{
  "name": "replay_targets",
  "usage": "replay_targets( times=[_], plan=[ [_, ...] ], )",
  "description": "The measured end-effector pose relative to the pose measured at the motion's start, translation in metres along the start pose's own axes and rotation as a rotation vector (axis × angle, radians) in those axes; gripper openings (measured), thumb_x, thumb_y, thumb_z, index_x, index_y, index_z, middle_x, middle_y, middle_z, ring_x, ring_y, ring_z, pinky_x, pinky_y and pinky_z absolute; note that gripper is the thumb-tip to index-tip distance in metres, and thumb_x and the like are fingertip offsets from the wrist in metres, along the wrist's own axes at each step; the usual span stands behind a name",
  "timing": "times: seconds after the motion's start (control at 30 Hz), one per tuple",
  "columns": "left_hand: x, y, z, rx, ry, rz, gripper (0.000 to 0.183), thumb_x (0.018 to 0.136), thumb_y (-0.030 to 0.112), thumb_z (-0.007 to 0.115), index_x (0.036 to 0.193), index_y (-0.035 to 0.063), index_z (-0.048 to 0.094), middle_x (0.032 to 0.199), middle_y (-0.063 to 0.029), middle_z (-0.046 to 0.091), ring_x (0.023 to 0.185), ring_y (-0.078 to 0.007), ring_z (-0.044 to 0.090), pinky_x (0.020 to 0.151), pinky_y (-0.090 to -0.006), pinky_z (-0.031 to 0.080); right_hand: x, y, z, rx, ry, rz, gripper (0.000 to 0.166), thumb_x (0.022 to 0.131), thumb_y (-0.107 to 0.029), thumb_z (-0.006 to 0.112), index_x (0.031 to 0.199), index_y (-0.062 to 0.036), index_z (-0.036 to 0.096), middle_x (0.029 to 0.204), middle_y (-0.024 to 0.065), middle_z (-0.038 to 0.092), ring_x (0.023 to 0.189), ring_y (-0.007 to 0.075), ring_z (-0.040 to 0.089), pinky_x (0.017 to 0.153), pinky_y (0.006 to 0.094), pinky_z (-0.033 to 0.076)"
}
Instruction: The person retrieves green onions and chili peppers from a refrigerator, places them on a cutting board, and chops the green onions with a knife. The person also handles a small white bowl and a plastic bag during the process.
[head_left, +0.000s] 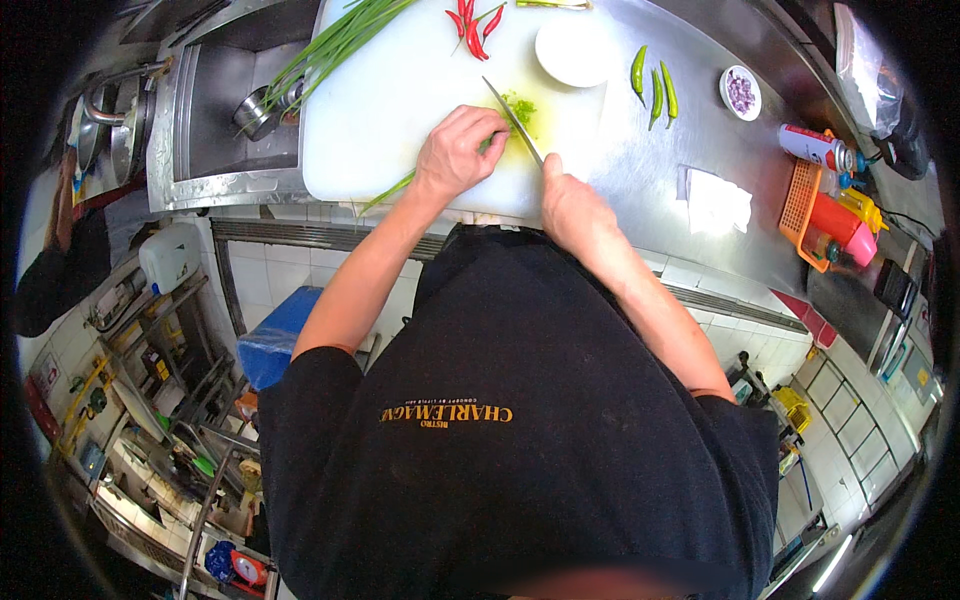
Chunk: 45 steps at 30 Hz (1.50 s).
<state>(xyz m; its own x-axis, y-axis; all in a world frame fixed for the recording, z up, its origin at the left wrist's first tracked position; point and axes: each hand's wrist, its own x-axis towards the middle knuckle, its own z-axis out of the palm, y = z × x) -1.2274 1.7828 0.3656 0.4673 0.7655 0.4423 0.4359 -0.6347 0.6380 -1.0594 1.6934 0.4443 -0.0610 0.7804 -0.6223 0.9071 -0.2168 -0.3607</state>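
Note:
On a white cutting board (360, 135), my left hand (463, 146) holds long green stalks (390, 192), whose ends stick out below the wrist. My right hand (577, 202) grips a kitchen knife (517, 120) by its handle, its blade just right of my left fingers. Finely chopped green pieces (523, 109) lie along the blade. Behind them are red chilies (473, 34) and a white bowl (574, 51). A bundle of long green stalks (337, 52) crosses the board's left corner. Green chilies (656, 94) lie on the steel counter at the right.
A steel sink (225, 112) with a metal pot (257, 115) adjoins the board. To the right are a small bowl of diced purple onion (739, 93), a white cloth (718, 201), a spray can (814, 146) and an orange basket (795, 214). Another person's arm (64, 199) shows at far left.

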Motion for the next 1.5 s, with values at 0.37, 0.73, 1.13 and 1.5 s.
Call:
replay_targets(
  times=[0.37, 0.73, 1.13, 1.5],
  plan=[
    [-0.004, 0.005, -0.003, 0.005, 0.011, -0.003, 0.013, 0.068, -0.001, 0.068, 0.079, 0.0035, 0.063, 0.085, -0.0084, 0.066, 0.08, -0.0257, 0.063, 0.072, -0.0342, 0.053, 0.004, -0.006, -0.001, -0.019, -0.008, 0.014, 0.022, 0.087, -0.005, 0.041, 0.108, 0.0024, 0.04, 0.081, 0.0301, 0.064, 0.08, 0.0446, 0.066, 0.07, 0.0534, 0.052],
    [0.004, 0.002, -0.004, 0.003, 0.007, 0.014, 0.012, 0.068, 0.0, 0.065, 0.079, 0.003, 0.062, 0.083, -0.0095, 0.064, 0.08, -0.0271, 0.062, 0.072, -0.0354, 0.053, -0.01, -0.012, -0.017, -0.037, -0.031, 0.004, 0.017, 0.089, -0.006, 0.041, 0.103, 0.0021, 0.039, 0.081, 0.0292, 0.064, 0.079, 0.0447, 0.065, 0.068, 0.0538, 0.051],
    [0.001, 0.003, -0.001, -0.008, 0.012, 0.001, 0.012, 0.067, 0.001, 0.066, 0.078, 0.0044, 0.063, 0.083, -0.0086, 0.065, 0.079, -0.0264, 0.062, 0.071, -0.0355, 0.052, -0.027, -0.001, 0.016, -0.002, -0.001, 0.076, 0.017, 0.087, -0.004, 0.042, 0.103, 0.0024, 0.041, 0.08, 0.0296, 0.063, 0.078, 0.0465, 0.064, 0.068, 0.053, 0.051],
    [0.001, 0.003, 0.0, -0.001, 0.011, 0.009, 0.013, 0.067, 0.001, 0.066, 0.078, 0.0039, 0.062, 0.083, -0.0086, 0.065, 0.079, -0.0269, 0.062, 0.071, -0.0355, 0.052, -0.018, 0.0, 0.019, 0.016, 0.025, 0.035, 0.019, 0.088, -0.006, 0.04, 0.105, 0.0022, 0.042, 0.082, 0.0294, 0.064, 0.079, 0.0453, 0.065, 0.071, 0.0526, 0.051]
  ],
)
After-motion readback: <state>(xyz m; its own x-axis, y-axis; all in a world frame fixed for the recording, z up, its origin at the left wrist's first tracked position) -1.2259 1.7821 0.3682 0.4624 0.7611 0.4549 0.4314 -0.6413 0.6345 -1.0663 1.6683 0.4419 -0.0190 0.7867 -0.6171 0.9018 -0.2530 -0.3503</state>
